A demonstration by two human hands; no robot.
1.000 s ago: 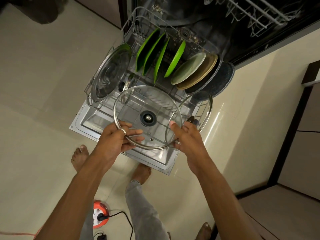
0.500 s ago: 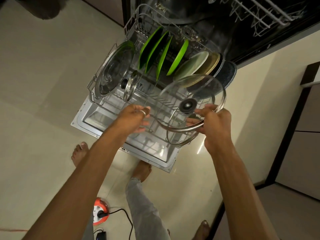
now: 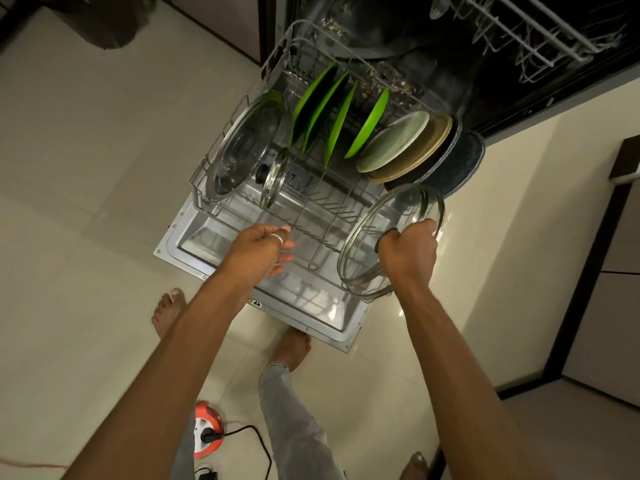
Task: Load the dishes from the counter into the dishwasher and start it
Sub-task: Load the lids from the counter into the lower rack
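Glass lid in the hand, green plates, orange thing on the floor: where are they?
glass lid [image 3: 360,251]: head view, clear pane near its left rim.
green plates [image 3: 369,123]: head view, rightmost plate's face.
orange thing [image 3: 207,409]: head view, top rim.

The light is soft, warm and even. The shiny cream floor tiles look bright, with a white gleam just right of the open silver steel dishwasher door. The inside of the black dishwasher is very dark, and little shows there. The far left corner of the floor lies in shadow. The round clear glass lid shines along its rim. The fingertips of the left hand are blurry. Straight lines bend near the picture's edges.
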